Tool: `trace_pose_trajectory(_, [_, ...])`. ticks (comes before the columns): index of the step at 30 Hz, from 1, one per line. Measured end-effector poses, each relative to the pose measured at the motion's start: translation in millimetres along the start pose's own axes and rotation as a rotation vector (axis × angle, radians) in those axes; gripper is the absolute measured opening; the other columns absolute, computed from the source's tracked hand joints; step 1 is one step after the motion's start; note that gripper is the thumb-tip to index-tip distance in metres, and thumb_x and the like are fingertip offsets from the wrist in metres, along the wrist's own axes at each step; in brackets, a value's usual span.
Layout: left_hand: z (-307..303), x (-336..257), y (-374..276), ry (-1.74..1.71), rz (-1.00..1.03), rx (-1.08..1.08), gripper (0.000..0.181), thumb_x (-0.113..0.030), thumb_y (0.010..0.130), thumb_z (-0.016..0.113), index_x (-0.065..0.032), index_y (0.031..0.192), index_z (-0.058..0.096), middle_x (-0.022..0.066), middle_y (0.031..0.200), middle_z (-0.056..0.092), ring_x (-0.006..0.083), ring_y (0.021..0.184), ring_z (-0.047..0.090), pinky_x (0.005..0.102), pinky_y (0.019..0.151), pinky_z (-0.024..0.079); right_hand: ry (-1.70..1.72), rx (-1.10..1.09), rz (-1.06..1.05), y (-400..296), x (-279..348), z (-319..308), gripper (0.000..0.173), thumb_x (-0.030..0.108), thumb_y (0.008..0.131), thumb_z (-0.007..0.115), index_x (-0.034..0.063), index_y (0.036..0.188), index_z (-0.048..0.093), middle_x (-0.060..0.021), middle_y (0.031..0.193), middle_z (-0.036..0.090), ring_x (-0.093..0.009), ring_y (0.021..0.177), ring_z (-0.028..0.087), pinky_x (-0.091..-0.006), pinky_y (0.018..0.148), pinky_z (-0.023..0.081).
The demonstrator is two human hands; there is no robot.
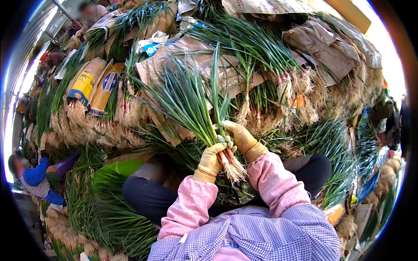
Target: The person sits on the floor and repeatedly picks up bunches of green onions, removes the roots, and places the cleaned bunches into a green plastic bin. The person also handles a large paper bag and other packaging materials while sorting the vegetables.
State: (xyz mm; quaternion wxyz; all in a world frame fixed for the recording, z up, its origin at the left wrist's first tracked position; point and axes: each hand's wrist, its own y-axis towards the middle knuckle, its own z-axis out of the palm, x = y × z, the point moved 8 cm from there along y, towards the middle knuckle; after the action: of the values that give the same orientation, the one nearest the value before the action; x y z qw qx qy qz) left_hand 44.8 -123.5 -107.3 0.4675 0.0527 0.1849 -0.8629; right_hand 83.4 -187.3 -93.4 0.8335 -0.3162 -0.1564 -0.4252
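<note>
A bunch of scallion-like plants (199, 112) with long green leaves, pinkish bases and pale fibrous roots is held in front of my lap. The leaves fan up and to the left, and the roots point down and to the right. My left hand (210, 161), in a tan glove, wraps around the lower stems just above the roots. From the right, my right hand (243, 138), gloved alike, grips stems a little higher up. The fingertips of the two hands come close together, and the stems partly hide them. Loose leaves lie beneath, between my crossed legs.
Ahead is a long heap of rooted bunches (271, 49), partly covered by brown paper sacking (192, 62). More leafy plants (114, 208) lie at my left, others (338, 153) at my right. A person in blue sleeves (37, 177) sits far left; others are farther back.
</note>
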Motion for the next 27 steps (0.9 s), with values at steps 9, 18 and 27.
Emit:
trace_pose_trajectory(9, [-13.4, -18.4, -23.8, 0.405, 0.173, -0.358, 0.017, 0.006, 0.073, 0.055, -0.0028, 0.087, 0.056, 0.0113, 0.088, 0.061, 0.0230, 0.072, 0.062, 0.0377, 0.060, 0.053, -0.472, -0.716, -0.378, -1.1, 19.4, -122.9, 0.011, 0.010, 0.087, 0.053, 0.0063, 0.089, 0.063, -0.0017, 0.073, 0.062, -0.010, 0.062, 0.054, -0.0225, 0.060, 0.047])
trace_pose_trajectory(18, [39.0, -89.7, -31.7, -0.010, 0.192, 0.144, 0.031, -0.007, 0.085, 0.058, -0.0068, 0.115, 0.051, 0.0050, 0.098, 0.057, 0.0123, 0.075, 0.058, 0.0271, 0.069, 0.051, -1.117, -0.854, -0.501, -17.8, 116.2, -73.2, 0.033, 0.028, 0.085, 0.058, 0.0036, 0.108, 0.058, -0.0136, 0.100, 0.063, -0.023, 0.086, 0.060, -0.0337, 0.080, 0.048])
trace_pose_trajectory(27, [1.0, -46.1, 6.8, 0.291, 0.013, -0.156, 0.018, 0.001, 0.081, 0.056, -0.0046, 0.098, 0.056, 0.0133, 0.103, 0.063, 0.0228, 0.088, 0.063, 0.0363, 0.081, 0.051, -1.638, -0.798, -0.341, -37.5, 69.4, -29.4, 0.016, 0.022, 0.087, 0.054, 0.0074, 0.092, 0.055, -0.0105, 0.079, 0.064, -0.025, 0.060, 0.061, -0.0345, 0.060, 0.050])
